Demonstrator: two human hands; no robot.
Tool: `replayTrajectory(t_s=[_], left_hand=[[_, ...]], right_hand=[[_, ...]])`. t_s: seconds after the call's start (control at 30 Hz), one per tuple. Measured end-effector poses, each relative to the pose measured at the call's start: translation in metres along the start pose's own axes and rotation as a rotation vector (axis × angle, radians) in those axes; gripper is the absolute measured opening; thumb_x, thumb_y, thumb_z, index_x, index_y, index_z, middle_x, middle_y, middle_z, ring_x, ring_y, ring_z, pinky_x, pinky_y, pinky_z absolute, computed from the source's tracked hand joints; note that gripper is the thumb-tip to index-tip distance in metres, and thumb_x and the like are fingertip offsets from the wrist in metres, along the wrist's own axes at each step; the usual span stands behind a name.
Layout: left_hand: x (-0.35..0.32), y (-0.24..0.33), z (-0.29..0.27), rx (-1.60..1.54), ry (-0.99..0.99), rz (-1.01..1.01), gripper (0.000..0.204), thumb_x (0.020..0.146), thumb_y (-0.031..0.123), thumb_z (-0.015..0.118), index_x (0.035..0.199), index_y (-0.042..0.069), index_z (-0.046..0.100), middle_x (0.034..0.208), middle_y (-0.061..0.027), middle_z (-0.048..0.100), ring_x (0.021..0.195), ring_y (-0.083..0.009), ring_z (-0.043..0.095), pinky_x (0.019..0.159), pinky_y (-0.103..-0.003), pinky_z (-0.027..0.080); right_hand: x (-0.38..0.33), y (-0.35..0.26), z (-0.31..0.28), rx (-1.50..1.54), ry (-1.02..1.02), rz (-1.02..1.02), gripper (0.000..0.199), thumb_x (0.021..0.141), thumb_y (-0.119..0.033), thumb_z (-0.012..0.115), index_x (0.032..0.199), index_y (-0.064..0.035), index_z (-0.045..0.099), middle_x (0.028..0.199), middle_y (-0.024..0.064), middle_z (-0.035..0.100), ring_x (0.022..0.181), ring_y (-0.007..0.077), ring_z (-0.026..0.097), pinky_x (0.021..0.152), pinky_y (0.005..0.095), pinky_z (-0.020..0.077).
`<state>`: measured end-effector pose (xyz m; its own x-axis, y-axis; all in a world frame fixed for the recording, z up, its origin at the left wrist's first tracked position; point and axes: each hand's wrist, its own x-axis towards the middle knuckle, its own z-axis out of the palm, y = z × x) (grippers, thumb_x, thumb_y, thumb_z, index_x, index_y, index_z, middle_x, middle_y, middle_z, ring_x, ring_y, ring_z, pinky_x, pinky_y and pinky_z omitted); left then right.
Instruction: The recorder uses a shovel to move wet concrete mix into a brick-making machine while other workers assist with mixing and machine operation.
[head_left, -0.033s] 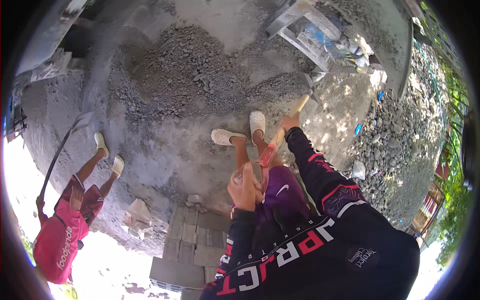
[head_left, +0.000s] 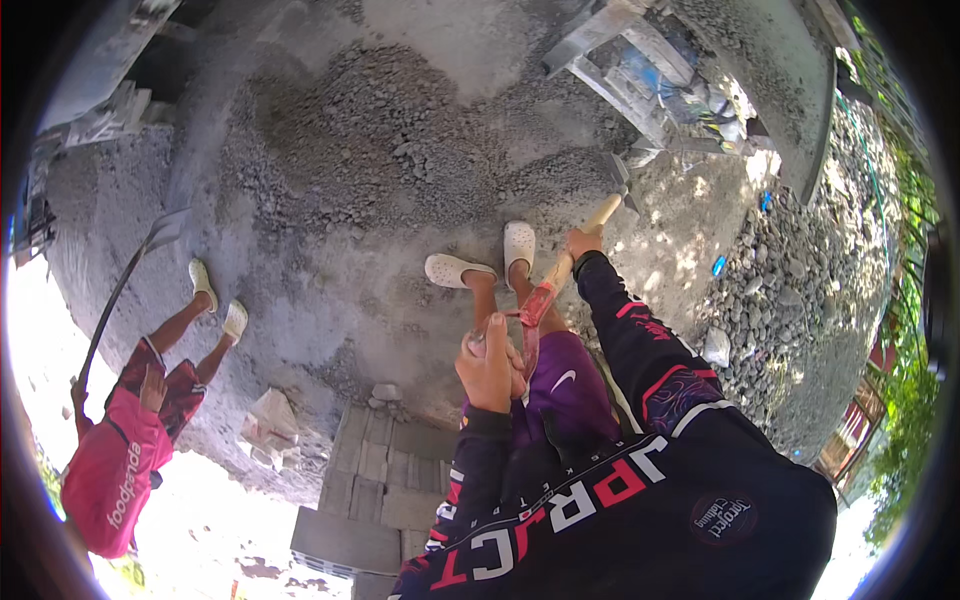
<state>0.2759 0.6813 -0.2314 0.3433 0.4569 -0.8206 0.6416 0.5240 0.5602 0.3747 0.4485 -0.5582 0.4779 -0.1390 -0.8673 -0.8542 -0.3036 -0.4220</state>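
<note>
Both hands are clamped on a long-handled shovel (head_left: 560,270): the left hand (head_left: 490,362) is closed round the red upper end for leverage, the right hand (head_left: 583,240) lower on the wooden shaft for steering. Its blade (head_left: 622,178) is set in the grey gravel-and-cement pile (head_left: 400,150) ahead of the white shoes (head_left: 482,258).

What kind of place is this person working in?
Most likely an outdoor building site. The right hand and left hand grip a shovel at a grey gravel pile; concrete blocks are stacked nearby, and a co-worker holds another shovel.
</note>
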Motion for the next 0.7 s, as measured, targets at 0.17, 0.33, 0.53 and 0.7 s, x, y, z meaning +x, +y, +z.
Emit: replayTrajectory(t_s=[0.17,0.33,0.53,0.7], left_hand=[[0.015,0.069,-0.046,0.127,-0.129,0.134,0.029,0.095,0.026,0.061,0.079,0.003,0.054,0.053,0.0019,0.046,0.042,-0.0068,0.045,0.039,-0.024,0.034],[-0.097,0.155,-0.092,0.113,0.197,0.185,0.031,0.098,0.028,0.055,0.078,0.006,0.049,0.052,0.0012,0.047,0.041,-0.0076,0.047,0.037,-0.024,0.035],[-0.213,0.087,0.051,0.274,-0.23,0.365,0.029,0.09,0.022,0.068,0.093,0.001,0.048,0.064,-0.0038,0.059,0.053,-0.0081,0.056,0.048,-0.026,0.046],[-0.232,-0.018,0.178,0.215,-0.789,0.71,0.037,0.097,0.038,0.054,0.09,0.001,0.053,0.076,-0.0171,0.053,0.067,-0.0336,0.054,0.065,-0.04,0.044]], right_hand=[[-0.003,-0.003,0.08,0.231,0.445,-0.001,0.083,0.077,-0.014,0.063,0.142,0.0045,0.014,0.098,0.0209,0.056,0.08,0.0311,0.063,0.064,0.0435,0.0552],[-0.205,-0.129,0.173,0.566,-0.086,0.148,0.093,0.08,-0.016,0.064,0.148,-0.0014,0.003,0.091,0.0171,0.056,0.077,0.0275,0.064,0.06,0.0439,0.0553],[-0.24,-0.147,-0.076,0.174,-0.539,-0.13,0.051,0.089,-0.042,0.065,0.12,-0.0044,0.051,0.097,0.0046,0.061,0.083,0.0179,0.067,0.053,0.0281,0.0507],[-0.403,-0.172,-0.322,-0.099,-0.566,-0.649,0.041,0.102,-0.03,0.035,0.098,0.0021,0.061,0.097,0.014,0.063,0.083,0.0229,0.061,0.081,0.0365,0.0484]])
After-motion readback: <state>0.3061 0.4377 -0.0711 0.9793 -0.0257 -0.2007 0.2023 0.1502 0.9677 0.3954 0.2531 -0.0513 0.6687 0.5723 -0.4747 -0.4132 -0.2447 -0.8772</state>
